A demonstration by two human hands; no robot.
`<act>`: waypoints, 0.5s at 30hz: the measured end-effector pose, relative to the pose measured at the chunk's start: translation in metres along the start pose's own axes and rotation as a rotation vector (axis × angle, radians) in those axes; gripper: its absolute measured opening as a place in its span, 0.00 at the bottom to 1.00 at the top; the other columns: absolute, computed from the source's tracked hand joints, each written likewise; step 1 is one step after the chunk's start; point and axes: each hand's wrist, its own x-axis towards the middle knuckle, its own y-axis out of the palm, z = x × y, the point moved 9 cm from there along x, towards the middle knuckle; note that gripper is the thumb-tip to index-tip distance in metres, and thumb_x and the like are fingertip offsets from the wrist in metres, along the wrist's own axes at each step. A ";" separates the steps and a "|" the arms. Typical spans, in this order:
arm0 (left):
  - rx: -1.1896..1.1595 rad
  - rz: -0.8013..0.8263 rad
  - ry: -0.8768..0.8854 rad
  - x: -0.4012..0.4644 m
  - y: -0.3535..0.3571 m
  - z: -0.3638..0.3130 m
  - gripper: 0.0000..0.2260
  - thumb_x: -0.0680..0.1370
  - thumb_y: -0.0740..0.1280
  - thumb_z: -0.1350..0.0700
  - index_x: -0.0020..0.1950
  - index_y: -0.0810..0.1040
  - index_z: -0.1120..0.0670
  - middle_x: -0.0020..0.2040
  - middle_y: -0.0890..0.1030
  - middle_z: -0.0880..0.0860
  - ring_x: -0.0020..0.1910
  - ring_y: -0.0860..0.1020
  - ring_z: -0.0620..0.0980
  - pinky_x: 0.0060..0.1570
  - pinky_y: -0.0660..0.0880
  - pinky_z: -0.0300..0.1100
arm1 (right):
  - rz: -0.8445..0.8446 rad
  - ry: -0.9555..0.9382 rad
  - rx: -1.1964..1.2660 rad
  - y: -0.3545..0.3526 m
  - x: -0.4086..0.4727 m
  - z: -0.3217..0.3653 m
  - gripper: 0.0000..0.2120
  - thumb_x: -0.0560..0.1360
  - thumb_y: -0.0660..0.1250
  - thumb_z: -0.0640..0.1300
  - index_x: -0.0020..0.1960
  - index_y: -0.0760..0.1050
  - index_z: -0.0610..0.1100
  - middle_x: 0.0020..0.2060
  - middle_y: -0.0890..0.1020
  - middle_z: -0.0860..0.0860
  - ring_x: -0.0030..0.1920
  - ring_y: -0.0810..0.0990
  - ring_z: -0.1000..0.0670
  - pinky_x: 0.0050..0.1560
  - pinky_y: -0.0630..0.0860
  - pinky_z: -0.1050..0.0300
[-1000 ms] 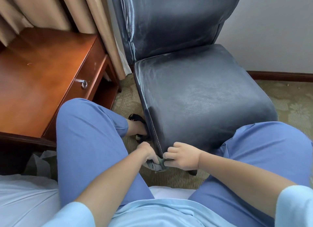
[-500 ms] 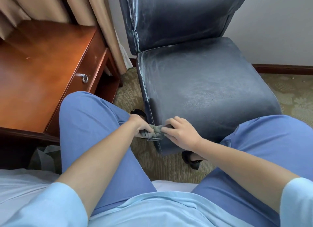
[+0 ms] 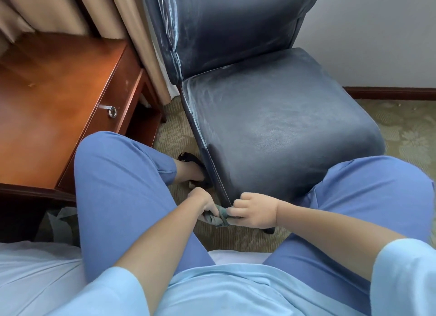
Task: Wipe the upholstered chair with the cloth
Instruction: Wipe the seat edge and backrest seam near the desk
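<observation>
- While we sit facing the dark blue upholstered chair (image 3: 271,117), its leathery seat shows pale, dusty streaks and a stitched seam down the near corner.
- Our left hand (image 3: 204,203) and right hand (image 3: 253,212) both pinch the crumpled grey-green cloth (image 3: 219,217), bunched against the bottom of that corner; it seems wrapped round the edge, though our fingers hide part of it.
- A glossy reddish wooden desk (image 3: 52,98) with a metal ring pull (image 3: 112,111) stands to the left on patterned carpet (image 3: 405,129).
</observation>
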 end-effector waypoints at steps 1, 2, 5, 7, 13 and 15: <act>0.030 0.011 -0.010 0.003 0.008 0.004 0.12 0.68 0.76 0.61 0.41 0.73 0.60 0.57 0.80 0.60 0.56 0.80 0.55 0.58 0.77 0.48 | 0.018 -0.051 -0.008 0.005 -0.003 0.006 0.10 0.79 0.58 0.43 0.48 0.79 0.48 0.44 0.79 0.52 0.38 0.69 0.50 0.38 0.63 0.58; 0.033 0.021 -0.030 0.004 0.016 0.010 0.13 0.68 0.76 0.62 0.45 0.75 0.62 0.54 0.82 0.60 0.52 0.82 0.55 0.55 0.78 0.48 | 0.037 -0.105 -0.015 0.010 -0.006 0.012 0.09 0.78 0.59 0.43 0.48 0.78 0.48 0.45 0.79 0.53 0.39 0.69 0.50 0.39 0.63 0.58; -0.010 0.034 -0.047 0.003 0.028 0.015 0.20 0.65 0.77 0.66 0.55 0.75 0.65 0.46 0.83 0.61 0.43 0.84 0.56 0.46 0.81 0.52 | 0.056 -0.231 -0.069 0.023 -0.015 0.022 0.08 0.77 0.60 0.42 0.51 0.78 0.47 0.47 0.78 0.54 0.41 0.69 0.51 0.44 0.65 0.58; 0.009 0.034 -0.044 0.001 0.027 0.013 0.21 0.65 0.78 0.66 0.55 0.76 0.65 0.46 0.83 0.62 0.43 0.83 0.56 0.45 0.81 0.53 | 0.044 -0.281 -0.125 0.027 -0.020 0.024 0.10 0.76 0.61 0.41 0.55 0.77 0.46 0.49 0.77 0.54 0.43 0.69 0.51 0.49 0.65 0.58; 0.049 -0.003 0.011 -0.001 0.007 0.004 0.23 0.65 0.78 0.66 0.57 0.75 0.66 0.47 0.83 0.62 0.45 0.83 0.57 0.47 0.81 0.53 | -0.001 -0.213 -0.119 0.013 -0.005 0.013 0.09 0.78 0.60 0.42 0.52 0.78 0.49 0.47 0.79 0.54 0.40 0.73 0.51 0.47 0.66 0.59; 0.052 -0.020 0.040 -0.001 -0.006 -0.001 0.22 0.64 0.78 0.66 0.55 0.77 0.66 0.48 0.83 0.62 0.46 0.83 0.56 0.48 0.81 0.53 | -0.022 -0.082 -0.072 0.000 0.004 -0.004 0.12 0.80 0.57 0.42 0.53 0.78 0.50 0.47 0.79 0.52 0.39 0.73 0.50 0.44 0.66 0.58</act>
